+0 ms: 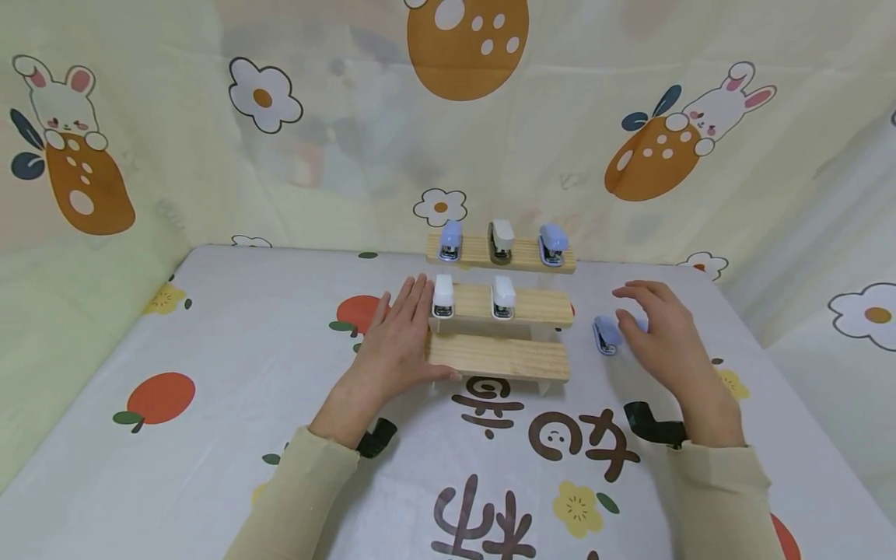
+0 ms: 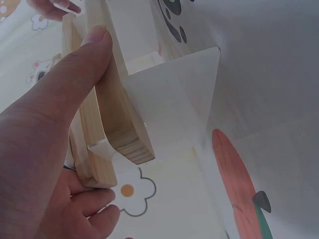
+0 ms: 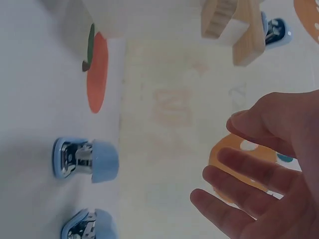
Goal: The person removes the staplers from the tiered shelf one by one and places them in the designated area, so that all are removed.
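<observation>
A three-tier wooden stand (image 1: 497,358) with clear side panels is beside my left hand (image 1: 393,350). The left fingers lie straight along its left end, and the thumb touches the lowest board's front edge (image 2: 102,50). On the middle board sit two white mini staplers, a left one (image 1: 443,295) and a right one (image 1: 503,297). The top board carries a blue stapler (image 1: 451,239), a white-and-dark one (image 1: 501,239) and another blue one (image 1: 553,243). My right hand (image 1: 661,342), fingers spread and loosely bent, hovers by a blue stapler (image 1: 607,334) on the table. A second blue stapler (image 3: 89,226) is close by.
A white cloth (image 1: 231,334) printed with fruit, flowers and brown lettering covers the table. Behind it hangs a cream curtain (image 1: 350,155) with rabbit prints, close to the stand's back. Another curtain (image 1: 826,257) borders the right side.
</observation>
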The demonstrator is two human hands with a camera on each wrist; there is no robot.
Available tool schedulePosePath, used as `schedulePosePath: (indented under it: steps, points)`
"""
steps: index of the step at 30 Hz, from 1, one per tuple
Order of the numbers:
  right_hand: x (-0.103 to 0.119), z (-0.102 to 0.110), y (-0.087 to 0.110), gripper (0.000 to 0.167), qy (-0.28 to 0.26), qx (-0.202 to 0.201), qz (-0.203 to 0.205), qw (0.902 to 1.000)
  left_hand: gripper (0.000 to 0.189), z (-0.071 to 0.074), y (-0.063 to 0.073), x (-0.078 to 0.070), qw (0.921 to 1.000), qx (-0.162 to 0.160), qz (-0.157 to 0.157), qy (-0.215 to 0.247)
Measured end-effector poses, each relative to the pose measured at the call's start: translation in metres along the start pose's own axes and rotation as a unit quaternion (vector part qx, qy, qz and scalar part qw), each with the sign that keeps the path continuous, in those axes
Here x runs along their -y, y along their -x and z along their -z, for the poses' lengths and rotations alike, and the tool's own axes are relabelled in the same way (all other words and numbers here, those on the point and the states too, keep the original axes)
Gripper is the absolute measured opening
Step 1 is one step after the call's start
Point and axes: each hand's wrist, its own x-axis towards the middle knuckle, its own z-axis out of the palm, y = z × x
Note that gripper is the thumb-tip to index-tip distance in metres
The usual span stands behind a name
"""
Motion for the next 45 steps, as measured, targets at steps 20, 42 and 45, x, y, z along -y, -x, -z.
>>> schedulePosePath:
  steps: [20,42,45]
  points:
    - [0.053,-0.006,-0.004,0.028,-0.036,-0.07,0.144,0.9865,0.137,0.0,0.0,0.001,1.0,-0.004,0.002,0.005]
    - [0.104,-0.035,-0.01,0.025,-0.088,-0.091,0.242,0.9619,0.139,-0.001,0.0,0.001,1.0,0.007,0.004,0.003]
    - [0.105,-0.039,-0.01,0.027,-0.086,-0.09,0.239,0.963,0.139,0.0,0.0,0.001,1.0,0.005,0.003,0.003]
